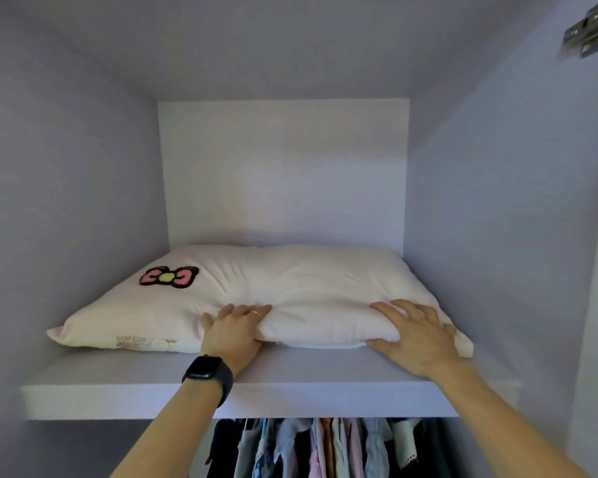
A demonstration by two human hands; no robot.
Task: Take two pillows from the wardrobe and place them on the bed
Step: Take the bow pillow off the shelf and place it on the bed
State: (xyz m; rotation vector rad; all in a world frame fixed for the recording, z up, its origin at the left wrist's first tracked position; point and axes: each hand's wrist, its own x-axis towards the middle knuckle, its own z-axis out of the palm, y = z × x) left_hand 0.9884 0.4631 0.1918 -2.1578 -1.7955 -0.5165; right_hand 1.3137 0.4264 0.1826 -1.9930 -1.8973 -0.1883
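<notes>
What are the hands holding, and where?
Both the left hand and right hand grip the pale pink fabric pillow by its front edge.

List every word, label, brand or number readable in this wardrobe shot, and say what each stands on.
No text can be read anywhere in this view.
Pillow: only a pink bow patch and a faint printed pattern on its front edge, no letters.
Watch: screen dark, nothing shown.
Hinge: blurred, no marking legible.

Row of hanging clothes [325, 446] in mixed colours along the bottom, blurred metal hinge [591, 29] upper right
</notes>
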